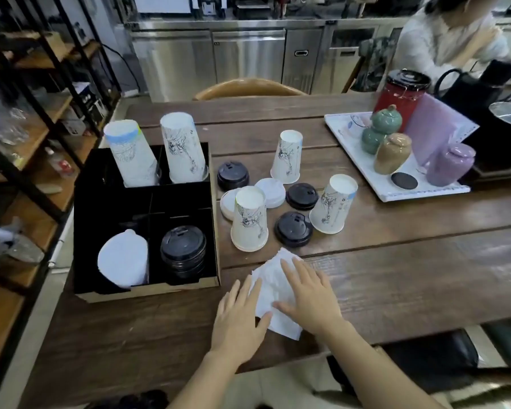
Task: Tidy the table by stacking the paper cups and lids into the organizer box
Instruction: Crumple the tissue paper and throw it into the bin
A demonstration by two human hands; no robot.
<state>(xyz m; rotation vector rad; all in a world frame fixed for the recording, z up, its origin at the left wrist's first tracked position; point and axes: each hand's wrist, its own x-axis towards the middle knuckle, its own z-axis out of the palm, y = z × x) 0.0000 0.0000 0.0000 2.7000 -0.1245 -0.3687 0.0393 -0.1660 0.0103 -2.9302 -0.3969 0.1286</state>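
Observation:
A black organizer box (112, 290) stands at the table's left. Its rear compartments hold two upside-down cup stacks (133, 156) (183, 149); the front ones hold white lids (123, 261) and black lids (183, 249). Three upside-down paper cups (249, 219) (288, 157) (334, 203) stand loose on the table. Among them lie black lids (232, 175) (302, 196) (293, 228) and white lids (270, 191) (227, 203). My left hand (238, 323) and my right hand (310, 296) rest flat, fingers spread, on a white paper napkin (273, 286) near the front edge.
A white tray (354, 160) with small ceramic jars, a red canister (398, 95) and a purple sheet sits at the right rear. A person sits beyond it. A wooden chair back (248, 88) is behind the table; shelving stands at the left.

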